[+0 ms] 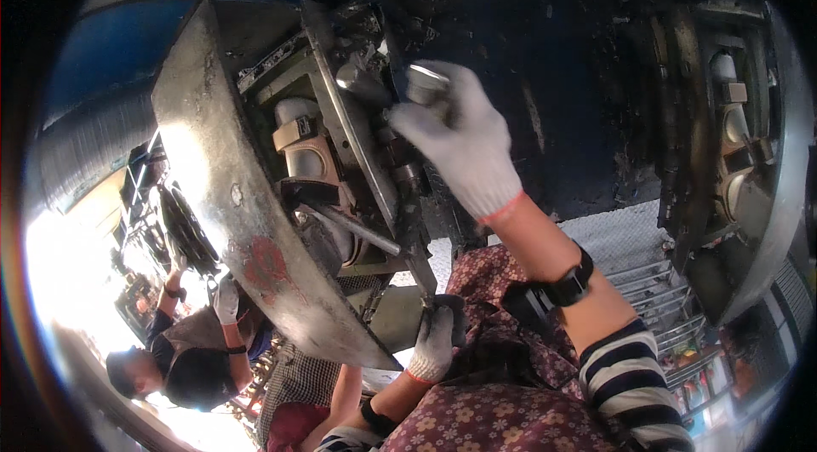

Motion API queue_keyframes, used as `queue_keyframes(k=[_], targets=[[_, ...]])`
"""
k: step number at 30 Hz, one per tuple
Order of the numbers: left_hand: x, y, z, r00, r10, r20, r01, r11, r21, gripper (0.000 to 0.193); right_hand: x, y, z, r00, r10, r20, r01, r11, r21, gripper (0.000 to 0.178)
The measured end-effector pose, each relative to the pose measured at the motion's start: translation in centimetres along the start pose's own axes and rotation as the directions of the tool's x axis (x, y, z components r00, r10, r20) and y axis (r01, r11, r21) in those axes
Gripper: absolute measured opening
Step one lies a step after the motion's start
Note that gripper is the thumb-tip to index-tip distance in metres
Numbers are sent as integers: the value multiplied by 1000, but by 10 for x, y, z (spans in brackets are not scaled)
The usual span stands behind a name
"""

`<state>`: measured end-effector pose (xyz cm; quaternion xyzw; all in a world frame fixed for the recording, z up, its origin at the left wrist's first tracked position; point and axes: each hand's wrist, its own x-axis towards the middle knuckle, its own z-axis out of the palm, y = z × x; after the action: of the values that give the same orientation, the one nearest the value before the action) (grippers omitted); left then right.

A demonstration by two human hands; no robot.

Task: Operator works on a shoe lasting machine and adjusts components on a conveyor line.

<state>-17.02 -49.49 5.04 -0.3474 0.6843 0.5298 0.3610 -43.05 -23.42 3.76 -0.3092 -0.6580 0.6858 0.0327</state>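
Note:
My right hand (464,133), in a white knitted glove, is raised at the middle of the view. Its thumb and fingers curl around a round metal piece (427,84) with a shiny rim; the fingertips are slightly blurred. Just left of it sits a grey rounded metal part (362,84) by the machine frame. Lower down, my left hand (432,346), gloved and darkened at the fingertips, closes over a grey smooth metal piece (391,313) below the frame's lower end. A metal rod (353,229) slants across the frame above it.
A thick, worn metal plate (247,197) with a red mark curves along the left. Inside the frame are tan clamps around pale cylinders (304,145). A similar assembly (736,137) stands at right. Another person (200,354) with gloved hands works at lower left. A metal rack (651,299) is at lower right.

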Motion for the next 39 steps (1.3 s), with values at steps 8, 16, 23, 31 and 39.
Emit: queue_keyframes(k=[8, 16, 23, 31, 39], targets=[[-4, 65, 36, 989, -99, 114, 107, 992, -73, 24, 40, -6, 21, 980, -198, 28, 199, 979, -48, 39], [-6, 57, 32, 993, -34, 109, 41, 997, -61, 28, 14, 20, -1, 998, -51, -31, 43, 977, -209, 41], [-1, 66, 43, 992, 75, 106, -86, 990, 110, 30, -54, 117, -74, 931, 361, 49, -335, 903, -269, 52], [13, 45, 40, 956, 290, 37, -291, 954, 65, 26, -117, 6, -81, 935, -120, 334, 278, 831, -481, 36], [43, 14, 43, 954, 301, 2, -300, 952, 60, 53, -190, -126, -28, 415, -706, 573, 904, 391, -172, 27]])
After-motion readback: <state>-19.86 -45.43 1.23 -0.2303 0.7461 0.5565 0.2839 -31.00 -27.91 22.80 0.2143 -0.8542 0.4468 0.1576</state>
